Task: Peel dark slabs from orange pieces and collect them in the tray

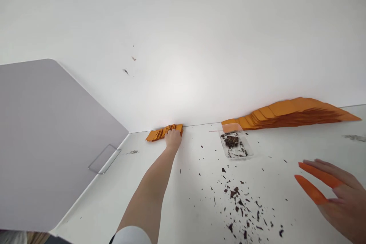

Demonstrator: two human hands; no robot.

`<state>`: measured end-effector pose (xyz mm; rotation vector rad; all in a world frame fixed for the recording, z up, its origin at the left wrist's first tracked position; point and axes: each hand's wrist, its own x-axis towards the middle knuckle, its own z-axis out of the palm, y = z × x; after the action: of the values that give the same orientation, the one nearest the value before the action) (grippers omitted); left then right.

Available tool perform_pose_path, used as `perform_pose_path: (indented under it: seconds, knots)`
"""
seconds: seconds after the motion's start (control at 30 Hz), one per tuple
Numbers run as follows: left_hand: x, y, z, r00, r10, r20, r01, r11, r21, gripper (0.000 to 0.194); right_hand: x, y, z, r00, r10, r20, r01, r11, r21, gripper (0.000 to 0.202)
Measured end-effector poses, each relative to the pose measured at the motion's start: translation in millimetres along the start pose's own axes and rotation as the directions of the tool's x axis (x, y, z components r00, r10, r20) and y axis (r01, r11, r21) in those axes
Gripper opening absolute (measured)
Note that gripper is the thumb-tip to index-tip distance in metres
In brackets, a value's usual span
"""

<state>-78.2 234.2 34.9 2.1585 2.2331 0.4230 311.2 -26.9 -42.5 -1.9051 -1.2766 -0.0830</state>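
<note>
My left hand (173, 137) reaches far forward to a short row of orange paper-like pieces (156, 135) standing against the back wall. Its fingers curl over the right end of that row; the fingertips are hidden. My right hand (340, 194) hovers at the lower right with thumb and forefinger apart and nothing between them. Orange covers sheathe these two fingers. Between the hands, a clear plastic tray (250, 152) holds a dark brown flaky block (231, 141) and crumbs. A longer fanned row of orange pieces (288, 112) leans on the wall behind the tray.
Dark flakes (235, 192) lie scattered over the white tabletop (197, 206) in front of the tray. A white wall (183, 45) rises along the back. On the left stands a grey panel (51, 141) with a wire-like bracket (104, 160) at its lower edge.
</note>
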Motion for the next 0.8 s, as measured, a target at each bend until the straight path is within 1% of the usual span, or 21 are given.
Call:
perform_pose_path:
  seconds: [0.07, 0.13, 0.2, 0.27, 0.3, 0.33, 0.37, 0.4, 0.43, 0.5, 0.57, 0.6, 0.67, 0.73, 0.8]
  knots:
    - [-9.1, 2.4, -7.0, 0.998, -0.010, -0.058, 0.004, 0.995, -0.103, 0.012, 0.4, -7.1, -3.2, 1.000, -0.014, 0.003, 0.014, 1.000, -0.008, 0.031]
    - [-28.8, 9.9, -11.2, 0.994, -0.023, -0.103, -0.002, 0.971, -0.238, 0.018, 0.1, -15.4, -5.1, 0.999, -0.021, -0.025, 0.021, 1.000, 0.008, 0.032]
    - [-59.5, 20.5, -12.2, 0.994, -0.038, -0.103, -0.006, 0.917, -0.398, 0.029, -0.4, -25.5, -6.3, 0.997, -0.049, -0.059, 0.051, 0.998, 0.039, 0.034]
    - [-97.4, 31.0, -11.8, 0.998, -0.030, -0.047, 0.000, 0.840, -0.543, 0.035, -0.8, -37.7, -8.0, 0.995, -0.072, -0.062, 0.078, 0.993, 0.093, 0.033]
    - [-116.9, 35.7, -11.8, 1.000, -0.004, 0.005, 0.006, 0.773, -0.634, 0.035, -1.2, -44.9, -9.4, 0.997, -0.073, -0.039, 0.078, 0.989, 0.127, 0.033]
    - [-135.7, 39.9, -12.0, 0.996, 0.010, 0.090, 0.066, 0.597, -0.799, 0.033, -2.2, -52.8, -11.2, 0.998, -0.068, 0.014, 0.064, 0.984, 0.168, 0.034]
    - [-153.0, 43.8, -12.5, 0.986, 0.034, 0.162, 0.127, 0.470, -0.874, 0.033, -3.8, -61.6, -13.3, 0.991, -0.063, 0.121, 0.037, 0.978, 0.205, 0.035]
    - [-168.4, 47.4, -13.0, 0.974, 0.065, 0.219, 0.177, 0.387, -0.905, 0.033, -6.2, -71.2, -15.5, 0.971, -0.055, 0.234, -0.004, 0.970, 0.242, 0.037]
    - [-181.6, 50.7, -13.4, 0.961, 0.097, 0.259, 0.215, 0.331, -0.919, 0.032, -9.4, -81.2, -17.4, 0.935, -0.050, 0.351, -0.051, 0.960, 0.274, 0.039]
    - [-201.2, 56.3, -13.6, 0.946, 0.140, 0.293, 0.240, 0.308, -0.921, 0.030, -18.0, -101.3, -19.1, 0.838, -0.037, 0.544, -0.167, 0.932, 0.321, 0.043]
    - [-213.3, 60.2, -12.8, 0.945, 0.161, 0.284, 0.229, 0.294, -0.928, 0.027, -28.0, -118.8, -16.4, 0.743, -0.037, 0.668, -0.274, 0.894, 0.355, 0.044]
    - [-217.4, 61.5, -12.2, 0.947, 0.171, 0.272, 0.217, 0.282, -0.935, 0.025, -33.0, -125.9, -13.3, 0.706, -0.045, 0.707, -0.317, 0.872, 0.372, 0.043]
    - [-223.3, 62.7, -10.4, 0.947, 0.207, 0.247, 0.192, 0.252, -0.948, 0.023, -42.0, -136.3, -4.9, 0.659, -0.064, 0.749, -0.383, 0.829, 0.407, 0.037]
    - [-227.2, 61.9, -8.3, 0.938, 0.254, 0.234, 0.181, 0.215, -0.960, 0.023, -49.4, -141.6, 3.4, 0.646, -0.062, 0.761, -0.433, 0.791, 0.433, 0.031]
    - [-229.4, 59.4, -5.6, 0.925, 0.303, 0.229, 0.185, 0.168, -0.968, 0.025, -55.5, -142.8, 9.0, 0.645, -0.068, 0.761, -0.447, 0.774, 0.448, 0.029]
